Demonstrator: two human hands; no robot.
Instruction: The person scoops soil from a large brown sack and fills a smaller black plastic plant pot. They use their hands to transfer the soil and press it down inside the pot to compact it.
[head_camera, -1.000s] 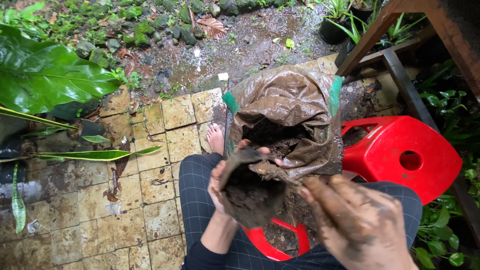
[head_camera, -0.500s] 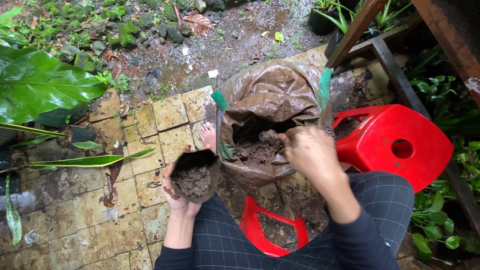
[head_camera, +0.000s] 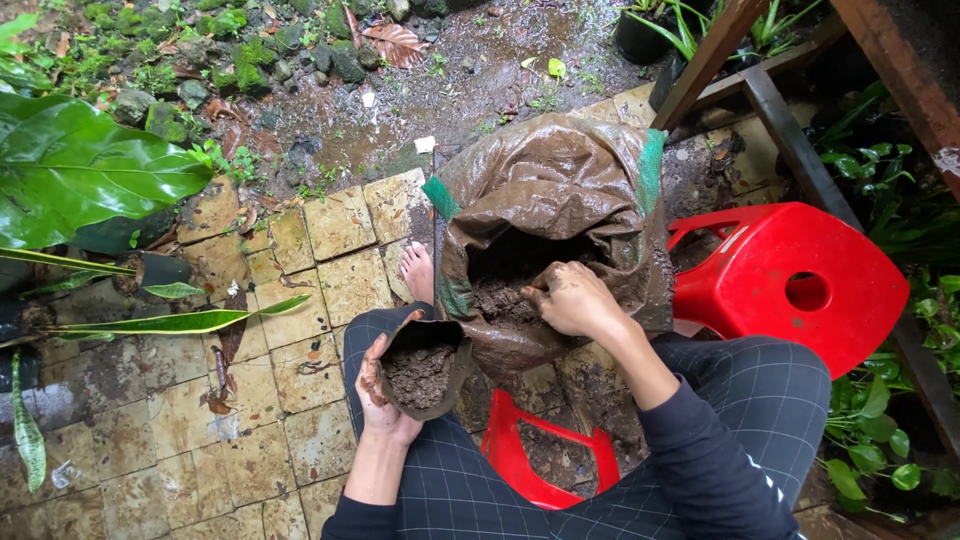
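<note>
The sack (head_camera: 560, 190) looks like woven plastic, wet, crinkled and mud-smeared; the small grow bag (head_camera: 425, 365) is thin, matt black plastic holding crumbly soil; the stool (head_camera: 800, 280) is glossy red plastic; the paving tiles (head_camera: 300, 260) are rough, damp stone.

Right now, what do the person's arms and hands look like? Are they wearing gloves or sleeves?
No gloves: both hands are bare and smeared with dark wet soil. The left hand has mud on its fingers, and the right hand is dirty across the knuckles. Both arms wear long dark navy sleeves pushed up partway, leaving the forearms bare. The right sleeve shows a small white mark near the elbow.
</note>
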